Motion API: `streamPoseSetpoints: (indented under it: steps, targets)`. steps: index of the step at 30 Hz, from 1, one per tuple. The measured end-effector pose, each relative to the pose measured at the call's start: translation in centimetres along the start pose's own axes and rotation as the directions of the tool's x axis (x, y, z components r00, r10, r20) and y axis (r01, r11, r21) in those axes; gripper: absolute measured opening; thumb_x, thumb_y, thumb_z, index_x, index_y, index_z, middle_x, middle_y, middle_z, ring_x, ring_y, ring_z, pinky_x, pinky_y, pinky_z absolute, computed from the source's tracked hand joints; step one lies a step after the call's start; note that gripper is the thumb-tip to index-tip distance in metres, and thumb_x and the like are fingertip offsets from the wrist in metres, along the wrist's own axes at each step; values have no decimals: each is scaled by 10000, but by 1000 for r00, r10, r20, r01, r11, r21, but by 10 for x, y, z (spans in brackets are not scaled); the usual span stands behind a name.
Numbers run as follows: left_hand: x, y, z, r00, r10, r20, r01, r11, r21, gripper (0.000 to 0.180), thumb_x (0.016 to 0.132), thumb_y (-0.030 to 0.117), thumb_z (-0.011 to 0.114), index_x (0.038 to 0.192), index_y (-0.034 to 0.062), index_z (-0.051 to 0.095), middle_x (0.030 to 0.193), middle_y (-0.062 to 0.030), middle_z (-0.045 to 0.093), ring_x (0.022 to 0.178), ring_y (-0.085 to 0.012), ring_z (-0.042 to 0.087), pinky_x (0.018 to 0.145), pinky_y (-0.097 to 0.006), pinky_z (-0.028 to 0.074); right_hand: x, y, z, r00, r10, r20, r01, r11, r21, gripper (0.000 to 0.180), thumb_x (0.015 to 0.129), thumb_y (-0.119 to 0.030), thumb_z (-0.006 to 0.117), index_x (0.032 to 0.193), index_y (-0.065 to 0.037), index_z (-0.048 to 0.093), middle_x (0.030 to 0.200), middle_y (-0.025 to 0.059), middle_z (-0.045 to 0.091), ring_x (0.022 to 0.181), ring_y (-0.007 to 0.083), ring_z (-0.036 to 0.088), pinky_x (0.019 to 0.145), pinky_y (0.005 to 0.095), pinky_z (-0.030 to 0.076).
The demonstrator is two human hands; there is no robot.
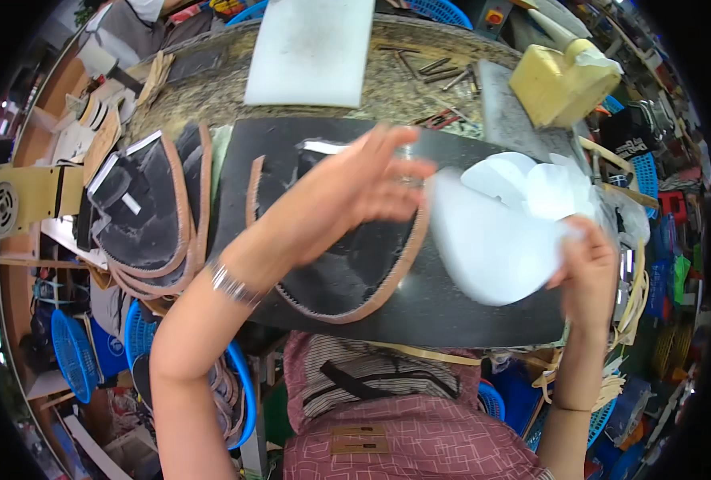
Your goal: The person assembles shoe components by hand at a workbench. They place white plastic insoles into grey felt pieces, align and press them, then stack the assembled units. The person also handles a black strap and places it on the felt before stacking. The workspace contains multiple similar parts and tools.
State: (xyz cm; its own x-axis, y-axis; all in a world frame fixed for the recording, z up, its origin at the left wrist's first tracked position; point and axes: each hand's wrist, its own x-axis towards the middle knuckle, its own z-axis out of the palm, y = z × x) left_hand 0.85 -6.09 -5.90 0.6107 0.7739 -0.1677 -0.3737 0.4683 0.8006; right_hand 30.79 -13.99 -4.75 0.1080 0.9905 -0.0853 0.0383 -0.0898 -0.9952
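My right hand (587,260) pinches the right edge of a thin white curved sheet (491,248), blurred by motion. My left hand (379,180) is open, its fingers stretched out near the sheet's left edge; whether they touch it I cannot tell. Below the left hand lies a black rounded panel (347,268), edged with a brown toothed strip and bearing a white strip at its top. Part of it is hidden by my left forearm. Several more white cut pieces (559,188) lie beyond the held sheet, overlapping one another.
A dark board (483,320) covers the near worktop. Similar black panels (143,216) are stacked at left. Farther back are a white slab (307,56), metal punches (443,70) and a yellowish plastic jug (559,84). A blue basket (247,400) stands below the table.
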Motion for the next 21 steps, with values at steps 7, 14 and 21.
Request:
streamPoseSetpoints:
  steps: [7, 14, 21]
  targets:
    - [-120, -24, -40, 861, 124, -494, 202, 807, 556, 621, 829, 20, 596, 1356, 30, 268, 793, -32, 593, 699, -72, 563, 599, -198, 460, -3, 35, 138, 784, 418, 459, -391, 907, -157, 137, 841, -92, 616, 915, 19, 582, 703, 49, 608, 586, 76, 577, 530, 212, 486]
    - [-121, -39, -60, 814, 254, -523, 288, 605, 742, 636, 768, 15, 646, 1319, 33, 328, 623, 8, 493, 572, -36, 477, 523, -193, 377, 8, 56, 150, 770, 455, 447, -345, 886, -309, 122, 840, -104, 613, 865, 12, 589, 694, 35, 598, 580, 60, 554, 523, 207, 477]
    - [-124, -44, -62, 856, 397, -331, 294, 151, 944, 595, 713, 39, 687, 1241, 43, 414, 637, -56, 516, 593, -174, 543, 551, -290, 422, 1, 58, 158, 877, 191, 441, 168, 737, -654, 187, 742, -132, 691, 842, -31, 569, 685, 103, 603, 573, 196, 607, 519, 312, 471]
